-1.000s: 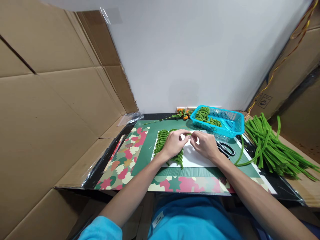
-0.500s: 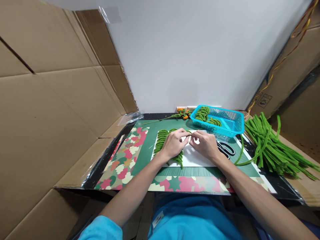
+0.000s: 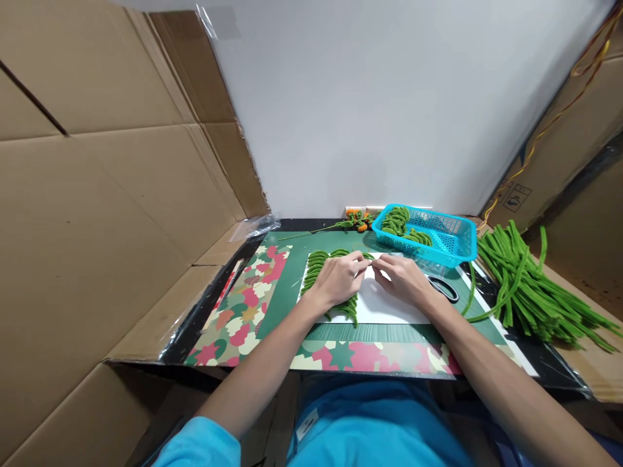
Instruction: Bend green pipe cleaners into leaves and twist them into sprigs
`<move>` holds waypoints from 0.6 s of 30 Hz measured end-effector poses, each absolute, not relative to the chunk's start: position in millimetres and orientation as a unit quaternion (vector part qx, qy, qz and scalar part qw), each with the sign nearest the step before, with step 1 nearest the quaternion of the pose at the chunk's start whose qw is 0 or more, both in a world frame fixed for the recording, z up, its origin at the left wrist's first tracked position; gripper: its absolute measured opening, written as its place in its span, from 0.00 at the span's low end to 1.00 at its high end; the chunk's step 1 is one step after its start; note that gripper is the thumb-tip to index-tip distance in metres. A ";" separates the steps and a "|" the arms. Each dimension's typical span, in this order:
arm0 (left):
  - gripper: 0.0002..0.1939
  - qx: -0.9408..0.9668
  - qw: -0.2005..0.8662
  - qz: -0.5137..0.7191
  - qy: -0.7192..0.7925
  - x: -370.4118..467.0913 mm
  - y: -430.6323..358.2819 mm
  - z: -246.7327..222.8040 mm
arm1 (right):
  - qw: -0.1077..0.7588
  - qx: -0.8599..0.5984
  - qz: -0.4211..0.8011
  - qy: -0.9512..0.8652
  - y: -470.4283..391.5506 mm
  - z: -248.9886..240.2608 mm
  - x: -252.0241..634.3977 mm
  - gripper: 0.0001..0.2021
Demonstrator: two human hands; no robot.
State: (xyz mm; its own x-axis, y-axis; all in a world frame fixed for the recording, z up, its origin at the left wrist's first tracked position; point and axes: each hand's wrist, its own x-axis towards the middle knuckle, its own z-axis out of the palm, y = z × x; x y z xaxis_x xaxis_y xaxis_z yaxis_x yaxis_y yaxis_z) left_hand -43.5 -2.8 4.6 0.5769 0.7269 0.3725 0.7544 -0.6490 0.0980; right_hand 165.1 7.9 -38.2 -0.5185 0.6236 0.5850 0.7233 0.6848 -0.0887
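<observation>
My left hand (image 3: pixel 342 277) and my right hand (image 3: pixel 400 277) meet over a white sheet (image 3: pixel 384 310), their fingertips closed and nearly touching. A short green pipe cleaner (image 3: pixel 368 256) shows at the fingertips of both hands; most of it is hidden by the fingers. Left of and partly under my left hand, curved green pipe-cleaner pieces (image 3: pixel 315 264) lie in two columns on the sheet. Beside my right wrist are black-handled scissors (image 3: pixel 445 289), partly covered by the forearm.
A blue basket (image 3: pixel 460 253) at the back right holds more curved green pieces. Long green pipe cleaners (image 3: pixel 540 298) are heaped at the right. Orange flowers on a green stem (image 3: pixel 357 220) lie behind. A patterned green mat (image 3: pixel 277 285) covers the table; cardboard walls (image 3: pixel 121 188) stand at the sides.
My fingers have drawn closer together, and the right hand's fingers have straightened and lowered toward the sheet. The view has shifted slightly; the surrounding objects stay in place.
</observation>
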 end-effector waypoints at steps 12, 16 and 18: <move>0.12 -0.877 0.011 -0.226 -0.425 -40.0 -2.5 -1.5 | 0.388 -0.413 -0.076 -0.820 -1.0 -40.1 150.8 0.09; 0.15 -0.876 -0.005 -0.242 -0.418 -37.5 -1.6 -1.8 | 0.410 -0.401 -0.056 -0.817 -0.4 -39.5 151.3 0.09; 0.17 -0.876 -0.012 -0.250 -0.413 -35.8 -0.9 -1.5 | 0.424 -0.399 -0.045 -0.812 -0.4 -39.0 150.3 0.09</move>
